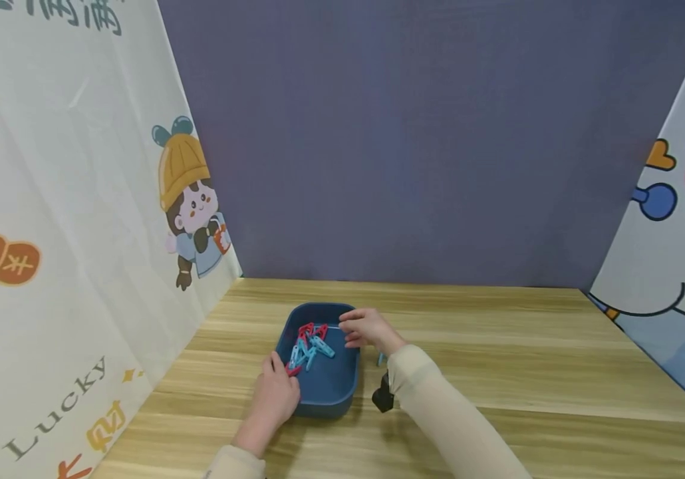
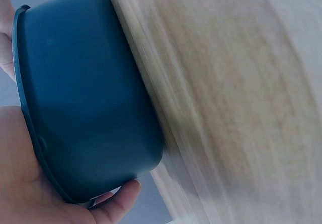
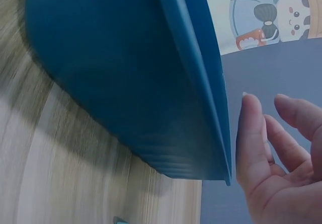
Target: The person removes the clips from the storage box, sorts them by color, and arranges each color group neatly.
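Taking the dark blue rounded-rectangular plastic tray (image 1: 326, 392) on the pale wooden tabletop (image 1: 498, 372) as the landmark and reading from its left side across, the person's left hand (image 1: 275, 398) is gripping the tray's near-left corner: in the left wrist view the palm (image 2: 22, 183) is pressing against the rim and the thumb is curling under the tray's outer wall, so this hand is holding the tray itself. Inside the tray, toward its far-left part, a loose heap of red and light blue plastic clothes pegs (image 1: 309, 346) is lying just beyond the left fingers, apart from both hands as far as can be told. At the tray's far-right rim the right hand (image 1: 366, 329) is hovering with fingers (image 3: 251, 133) relaxed and slightly spread, holding nothing, just beside the rim's edge but not clearly touching it. The step in hand looks like steadying the tray while reaching in for a peg; the next move would seem to call for the right fingers dipping leftward over the rim and pinching one peg. A small blue piece (image 1: 380, 360) is lying on the tabletop just right of the tray.
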`<state>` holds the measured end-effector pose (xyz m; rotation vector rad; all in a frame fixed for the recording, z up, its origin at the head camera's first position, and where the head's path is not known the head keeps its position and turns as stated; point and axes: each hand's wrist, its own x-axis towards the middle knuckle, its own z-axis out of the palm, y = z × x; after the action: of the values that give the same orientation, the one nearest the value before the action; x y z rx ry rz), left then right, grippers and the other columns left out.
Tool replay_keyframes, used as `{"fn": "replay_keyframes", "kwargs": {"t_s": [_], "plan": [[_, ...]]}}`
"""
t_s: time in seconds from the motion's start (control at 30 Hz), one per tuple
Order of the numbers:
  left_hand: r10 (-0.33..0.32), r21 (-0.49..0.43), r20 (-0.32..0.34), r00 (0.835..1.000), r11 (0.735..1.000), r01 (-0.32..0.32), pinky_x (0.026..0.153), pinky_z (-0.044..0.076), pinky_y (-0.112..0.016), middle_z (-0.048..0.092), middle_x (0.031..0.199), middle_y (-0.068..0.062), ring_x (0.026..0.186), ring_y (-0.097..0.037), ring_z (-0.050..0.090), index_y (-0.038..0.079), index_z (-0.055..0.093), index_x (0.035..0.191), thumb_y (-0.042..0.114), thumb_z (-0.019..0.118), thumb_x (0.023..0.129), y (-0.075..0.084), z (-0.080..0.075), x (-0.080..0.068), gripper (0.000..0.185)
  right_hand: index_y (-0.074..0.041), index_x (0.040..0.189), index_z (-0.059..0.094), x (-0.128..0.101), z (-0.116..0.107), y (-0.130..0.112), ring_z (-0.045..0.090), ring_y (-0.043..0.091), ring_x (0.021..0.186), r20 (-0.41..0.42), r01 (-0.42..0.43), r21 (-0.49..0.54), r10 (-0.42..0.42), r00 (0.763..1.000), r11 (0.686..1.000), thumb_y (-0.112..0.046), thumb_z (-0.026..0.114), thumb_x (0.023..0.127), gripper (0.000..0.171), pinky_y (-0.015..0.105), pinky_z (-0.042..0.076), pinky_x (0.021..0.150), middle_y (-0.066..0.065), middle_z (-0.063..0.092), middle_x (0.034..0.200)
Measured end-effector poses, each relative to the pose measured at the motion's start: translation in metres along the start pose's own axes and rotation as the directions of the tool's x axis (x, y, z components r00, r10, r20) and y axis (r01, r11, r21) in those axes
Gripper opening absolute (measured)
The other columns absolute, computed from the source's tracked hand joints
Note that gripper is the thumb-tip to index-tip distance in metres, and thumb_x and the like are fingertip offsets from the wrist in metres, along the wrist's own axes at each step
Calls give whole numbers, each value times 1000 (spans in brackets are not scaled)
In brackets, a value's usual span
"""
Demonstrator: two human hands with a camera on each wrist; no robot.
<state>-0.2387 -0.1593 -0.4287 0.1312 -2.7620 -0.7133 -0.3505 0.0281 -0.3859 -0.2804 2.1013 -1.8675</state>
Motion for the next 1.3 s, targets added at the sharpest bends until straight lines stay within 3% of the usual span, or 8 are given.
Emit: {"fn": "replay_keyframes", "kwargs": {"t_s": [0.2,0.5,0.63,0.9,1.3], "plan": [[8,8,-18,1000,1000,-8,82,42,-53,32,125,-36,93,-49,49,-24,25,130,11,48,86,0,1,-1,61,6,120,55,5,6,2,61,33,82,22,-7,-22,8,1000,1000,-7,57,89,34,35,53,67,15,61,99],[-2,9,-15,1000,1000,2,81,42,-52,32,126,-36,93,-48,50,-24,25,130,11,49,85,1,1,-1,61,7,120,54,13,14,7,60,21,67,52,-16,-24,18,999,1000,-7,57,89,35,38,53,68,15,62,94],[-7,12,-18,1000,1000,7,81,42,-52,32,126,-35,94,-48,49,-23,26,131,11,49,86,1,2,0,61,9,122,53,15,17,6,62,27,74,62,-14,-48,17,998,999,-7,57,90,36,39,53,69,17,62,96],[9,18,-47,999,1000,-8,78,44,-52,34,124,-35,89,-48,51,-24,28,129,11,51,85,3,4,-1,61,9,117,56,19,27,8,64,29,74,71,-16,-80,22,997,997,-7,59,88,33,38,53,67,25,60,106],[-11,14,-39,999,1000,11,81,42,-52,34,125,-35,93,-48,49,-23,27,130,11,51,85,3,2,-1,61,7,113,58,22,31,-4,60,41,90,54,-37,-107,43,998,994,-7,61,87,29,37,53,65,24,59,107]]}}
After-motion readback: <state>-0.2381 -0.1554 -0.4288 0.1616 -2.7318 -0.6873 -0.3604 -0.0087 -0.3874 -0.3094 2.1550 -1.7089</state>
